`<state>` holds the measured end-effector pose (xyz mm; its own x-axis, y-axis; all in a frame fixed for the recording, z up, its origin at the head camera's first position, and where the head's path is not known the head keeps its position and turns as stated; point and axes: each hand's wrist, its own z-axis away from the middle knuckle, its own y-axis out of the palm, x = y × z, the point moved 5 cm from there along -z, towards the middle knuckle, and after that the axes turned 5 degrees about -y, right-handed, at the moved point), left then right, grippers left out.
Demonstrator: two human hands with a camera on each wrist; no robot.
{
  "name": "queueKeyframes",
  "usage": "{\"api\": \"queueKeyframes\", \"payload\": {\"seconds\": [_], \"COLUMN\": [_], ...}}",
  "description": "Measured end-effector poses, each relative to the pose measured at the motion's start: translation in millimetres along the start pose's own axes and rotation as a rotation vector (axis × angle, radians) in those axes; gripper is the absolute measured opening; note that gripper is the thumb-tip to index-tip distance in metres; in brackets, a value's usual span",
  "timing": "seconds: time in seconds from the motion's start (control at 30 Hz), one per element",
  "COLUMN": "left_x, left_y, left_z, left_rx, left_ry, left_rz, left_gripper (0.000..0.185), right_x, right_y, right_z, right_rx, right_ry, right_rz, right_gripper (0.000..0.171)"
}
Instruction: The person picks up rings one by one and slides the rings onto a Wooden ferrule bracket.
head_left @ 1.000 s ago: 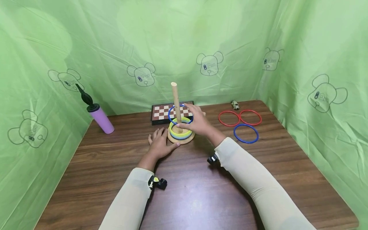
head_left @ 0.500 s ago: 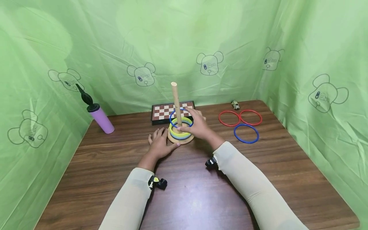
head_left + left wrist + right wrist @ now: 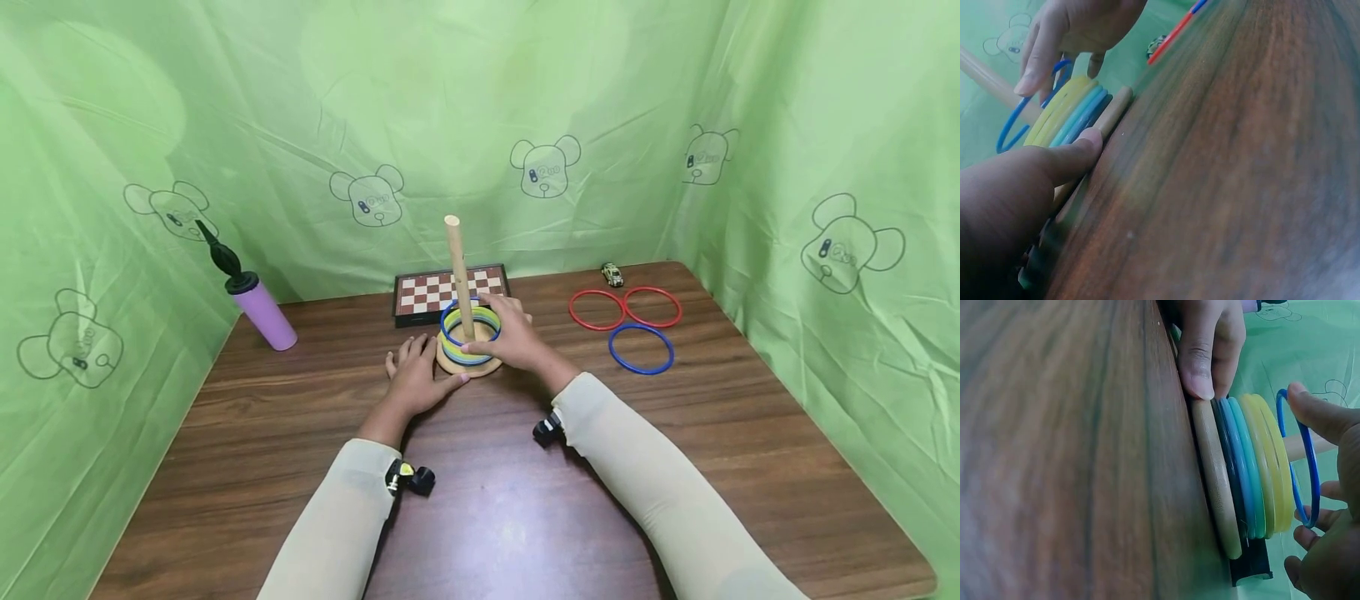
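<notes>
— What is the place like from where you stand?

— A dark brown wooden table (image 3: 750, 433) with a rounded far corner, shut in on three sides by a wrinkled green cloth (image 3: 480, 100).

— Anything on the cloth?

— Outline drawings of a bear's head (image 3: 545, 165), repeated along the back and down both sides.

— And the light?

— Even and soft, with a faint sheen on the tabletop close to me.

Thin blue ring (image 3: 470, 327) is threaded over the upright wooden peg (image 3: 458, 267), tilted, just above the stack of yellow and light-blue rings (image 3: 468, 348). It is pinched by the right hand (image 3: 513, 337). Round wooden base (image 3: 470, 364) is touched by the left hand (image 3: 415, 377).
</notes>
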<state>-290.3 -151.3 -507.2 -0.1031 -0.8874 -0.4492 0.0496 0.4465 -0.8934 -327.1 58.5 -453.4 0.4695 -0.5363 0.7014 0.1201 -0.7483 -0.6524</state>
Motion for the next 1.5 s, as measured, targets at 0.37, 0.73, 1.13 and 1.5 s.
{"api": "queueKeyframes", "payload": {"seconds": [0.37, 0.73, 1.13, 1.5], "left_x": [2.8, 1.7, -0.5, -0.1], "left_y": [1.3, 0.8, 0.2, 0.5], "left_z": [-2.5, -1.8, -0.4, 0.8], "left_rx": [0.012, -0.008, 0.003, 0.003], "left_ry": [-0.005, 0.009, 0.001, -0.001], "left_rz": [0.032, 0.052, 0.032, 0.018], "left_gripper": [0.108, 0.110, 0.106, 0.107], "right_x": [-4.8, -8.0, -11.6, -9.9], "right_y": [4.8, 6.1, 8.1, 8.3], "right_z": [-1.6, -0.6, 0.8, 1.9], "right_rx": [0.008, 0.025, 0.037, 0.037], "right_ry": [-0.024, -0.008, -0.016, -0.019], "right_rz": [-0.032, -0.035, -0.022, -0.027], "right_gripper": [0.108, 0.109, 0.111, 0.109]}}
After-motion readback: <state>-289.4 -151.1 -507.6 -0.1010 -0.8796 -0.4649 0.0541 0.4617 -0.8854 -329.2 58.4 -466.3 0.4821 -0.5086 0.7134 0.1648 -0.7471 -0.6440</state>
